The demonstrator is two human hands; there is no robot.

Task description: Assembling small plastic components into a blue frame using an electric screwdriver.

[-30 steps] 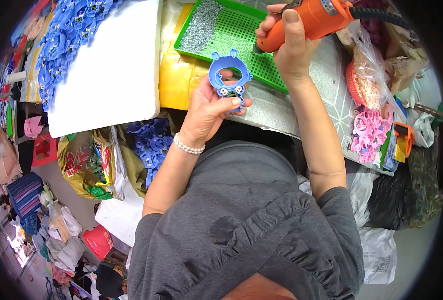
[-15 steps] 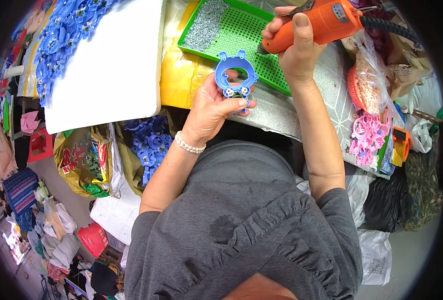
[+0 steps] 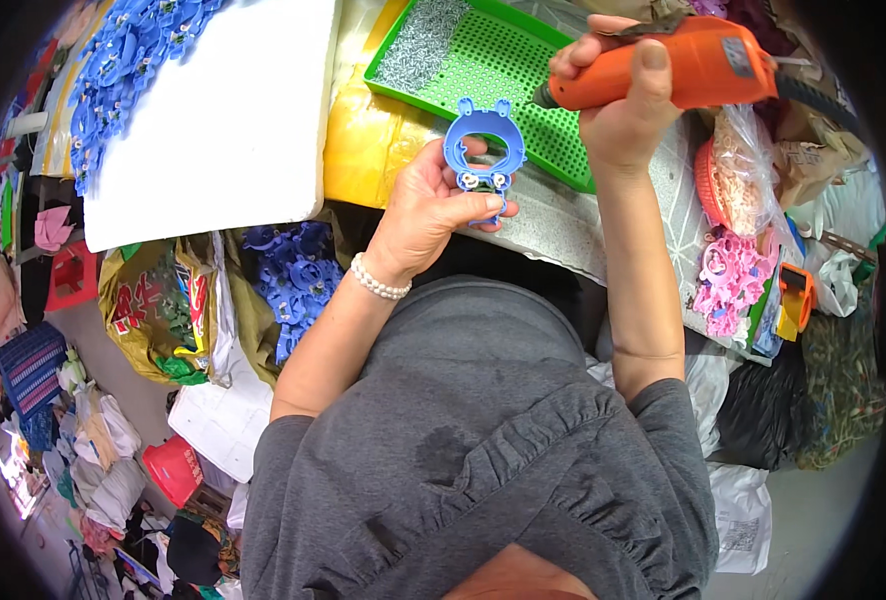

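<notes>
Between its thumb and fingers my left hand (image 3: 441, 205) pinches a blue plastic ring-shaped part (image 3: 485, 132). Two small ears stick up from the ring, and two pale round pieces sit at its lower end. My right hand (image 3: 623, 105) is wrapped round an orange electric screwdriver (image 3: 673, 72), raised to the right of the blue part. Its dark tip points left, apart from the part, over a green perforated tray (image 3: 523, 92). Small silvery screws (image 3: 421, 45) are heaped at the tray's left end.
A white board (image 3: 213, 125) at left carries piled blue parts (image 3: 143, 65). A bag of blue parts (image 3: 298, 280) hangs below it. Pink parts (image 3: 731, 275) and an orange-and-yellow tool (image 3: 795, 300) lie at the table's right edge. A black cable (image 3: 813, 100) trails from the screwdriver.
My right hand has shifted right with the screwdriver. My left hand still holds the blue part, which sits slightly farther right in view. The whole view has turned a little.
</notes>
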